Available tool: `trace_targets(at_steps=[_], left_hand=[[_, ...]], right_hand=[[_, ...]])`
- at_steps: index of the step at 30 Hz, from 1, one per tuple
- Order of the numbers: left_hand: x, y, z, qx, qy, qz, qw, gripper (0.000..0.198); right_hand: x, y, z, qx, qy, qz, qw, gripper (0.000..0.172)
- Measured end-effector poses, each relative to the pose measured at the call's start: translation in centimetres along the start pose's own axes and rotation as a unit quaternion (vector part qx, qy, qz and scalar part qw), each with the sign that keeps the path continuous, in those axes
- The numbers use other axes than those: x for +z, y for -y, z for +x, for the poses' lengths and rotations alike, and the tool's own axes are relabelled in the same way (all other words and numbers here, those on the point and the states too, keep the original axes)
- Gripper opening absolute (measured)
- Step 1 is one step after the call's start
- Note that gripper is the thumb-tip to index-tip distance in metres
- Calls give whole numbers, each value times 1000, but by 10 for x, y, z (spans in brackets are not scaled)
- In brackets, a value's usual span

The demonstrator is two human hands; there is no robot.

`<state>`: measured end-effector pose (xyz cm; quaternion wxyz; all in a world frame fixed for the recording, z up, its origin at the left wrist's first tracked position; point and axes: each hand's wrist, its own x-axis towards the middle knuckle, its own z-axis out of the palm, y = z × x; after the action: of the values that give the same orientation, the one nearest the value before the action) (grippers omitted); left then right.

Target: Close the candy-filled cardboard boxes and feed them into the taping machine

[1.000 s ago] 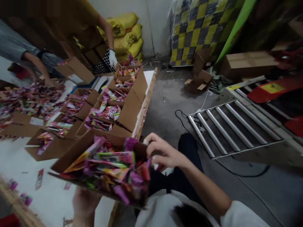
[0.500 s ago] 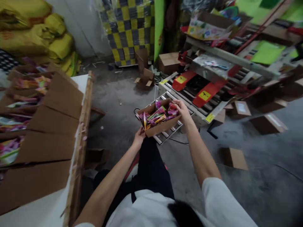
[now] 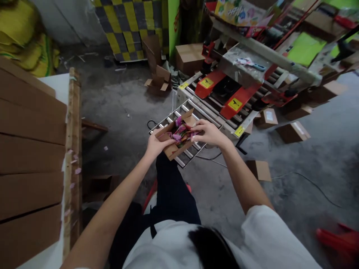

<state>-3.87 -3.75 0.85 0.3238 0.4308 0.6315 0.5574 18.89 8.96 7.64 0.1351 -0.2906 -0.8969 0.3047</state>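
A small cardboard box with its top flaps up holds several purple and pink printed packets. It sits over the near end of a roller conveyor. My left hand grips the left end of the box, its thumb over the wall and its other fingers hidden outside. My right hand reaches over the right end, thumb and fingers apart, fingertips touching the packets.
A red and grey machine stands beyond the conveyor. At left, large cardboard flaps cover a wood-edged table. Loose boxes and a cable lie on the floor. A blurred red object is at lower right.
My right hand has moved from the box's corner to over the packets. My left hand has come up from underneath to the left end. The view has turned to the right.
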Motion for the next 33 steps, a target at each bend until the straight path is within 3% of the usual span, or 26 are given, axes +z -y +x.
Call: trace_targets(at_steps=[4,7,9,11,14,17,21,25,27,29,33], left_hand=[[1,8,-11,101,-25,74,992,50],[-1,5,-13,201,28,110,973,34],[-2,0,-14,239,74,124,960,32],[-2,-4,-16,231,92,124,961,34],[0,-4,-18,181,68,104,976,35],[1,0,-20,159,57,84,982,36],[-4,2,-20,177,102,70,976,32],[-12,-2,-20,193,147,87,966,37],[-14,-5,-20,189,156,92,965,41],[-14,-8,-22,182,155,88,967,41],[-13,-11,-28,183,153,109,965,32]], right_hand=[[20,-11,29,77,-19,-90,993,49],[31,-16,34,80,-21,-125,989,55],[37,-12,28,98,-62,-144,983,53],[45,-3,18,117,-147,-164,968,45],[64,17,4,113,-243,-177,947,23],[81,37,-1,70,-178,-182,965,24],[90,55,9,74,-55,-241,966,33],[87,57,16,108,-41,-253,961,30],[86,53,12,90,-99,-207,969,26],[88,47,5,63,-200,-129,969,24],[100,43,-11,98,-408,8,908,38]])
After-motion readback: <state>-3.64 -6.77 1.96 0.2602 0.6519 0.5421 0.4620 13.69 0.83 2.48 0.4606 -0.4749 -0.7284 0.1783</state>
